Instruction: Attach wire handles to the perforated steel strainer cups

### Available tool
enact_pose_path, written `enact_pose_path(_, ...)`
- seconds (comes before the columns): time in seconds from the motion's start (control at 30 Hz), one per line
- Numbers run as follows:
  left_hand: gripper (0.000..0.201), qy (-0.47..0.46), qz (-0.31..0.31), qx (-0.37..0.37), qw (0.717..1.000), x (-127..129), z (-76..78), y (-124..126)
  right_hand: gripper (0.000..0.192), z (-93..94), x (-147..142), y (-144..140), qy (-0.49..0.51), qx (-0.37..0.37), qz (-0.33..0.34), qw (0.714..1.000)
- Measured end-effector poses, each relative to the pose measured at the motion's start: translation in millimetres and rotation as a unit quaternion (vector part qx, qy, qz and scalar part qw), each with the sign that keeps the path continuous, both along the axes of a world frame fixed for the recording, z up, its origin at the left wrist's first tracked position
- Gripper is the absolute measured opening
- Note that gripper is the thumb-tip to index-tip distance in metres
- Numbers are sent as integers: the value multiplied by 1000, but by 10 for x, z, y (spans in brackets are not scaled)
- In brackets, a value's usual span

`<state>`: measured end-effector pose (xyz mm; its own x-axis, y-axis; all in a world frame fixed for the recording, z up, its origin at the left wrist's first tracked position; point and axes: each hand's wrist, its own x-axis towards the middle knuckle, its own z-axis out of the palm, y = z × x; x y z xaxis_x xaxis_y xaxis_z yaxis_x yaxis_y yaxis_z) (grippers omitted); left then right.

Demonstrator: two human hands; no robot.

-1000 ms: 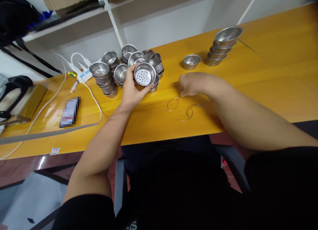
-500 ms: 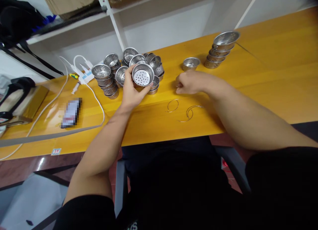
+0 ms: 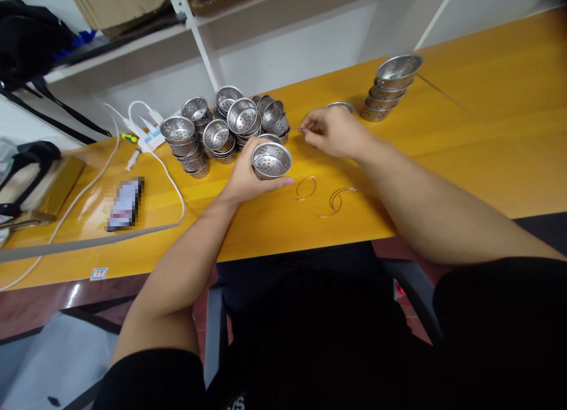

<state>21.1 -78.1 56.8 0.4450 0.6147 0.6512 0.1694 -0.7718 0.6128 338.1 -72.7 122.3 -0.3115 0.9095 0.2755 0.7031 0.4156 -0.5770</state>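
My left hand [image 3: 245, 176] is closed around a perforated metal cup [image 3: 271, 160], holding it tilted with its mouth facing me, above the table in front of the stacks. To the right, my right hand [image 3: 334, 132] has its fingertips pinched together. A thin wire [image 3: 295, 129] pokes out faintly from them toward the left; the rest of it is hidden. Just behind this hand, a single metal cup [image 3: 341, 106] is mostly covered, only its rim showing. Below both hands, thin wire rings [image 3: 306, 188] and curved wire pieces [image 3: 336, 203] lie on the wooden table [image 3: 266, 233].
Several stacks of perforated cups [image 3: 181, 141] crowd the back left. Another leaning stack [image 3: 390, 88] stands at the back right. A power strip [image 3: 151, 138] with white cables, a syringe [image 3: 133, 160] and a blurred-out phone [image 3: 125, 204] lie on the left. Shelving [image 3: 287, 38] rises behind.
My left hand has brought its cup away from the stacks, down and to the right. My right hand has shifted slightly left and up, and a thin wire now shows at its fingertips.
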Motion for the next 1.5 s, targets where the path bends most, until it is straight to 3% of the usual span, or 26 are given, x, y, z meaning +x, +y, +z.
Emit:
enact_pose_path(0.17,118,21,-36,-15,999,56,-133,65,47,-38,-79,-20,46,10,-15,999)
enact_pose_path(0.4,108,-20,-3,22,1000,-16,-271,281,71,173,-261,-232,-40,3,-68,997)
enact_pose_path(0.63,101,-13,4,30,999,-26,-240,230,63,123,-382,-291,77,15,-43,996)
enact_pose_path(0.93,106,-45,45,37,997,-79,-116,224,71,120,-424,-331,66,16,-31,997)
enact_pose_path(1.07,106,-42,76,39,995,-104,-127,239,63,69,-429,-316,94,22,-22,995)
enact_pose_path(1.2,108,-50,56,30,997,-82,-152,267,56,18,-443,-313,114,23,-6,993)
enact_pose_path(1.5,105,-13,0,46,999,-83,-248,334,70,52,-439,-346,125,24,-1,992)
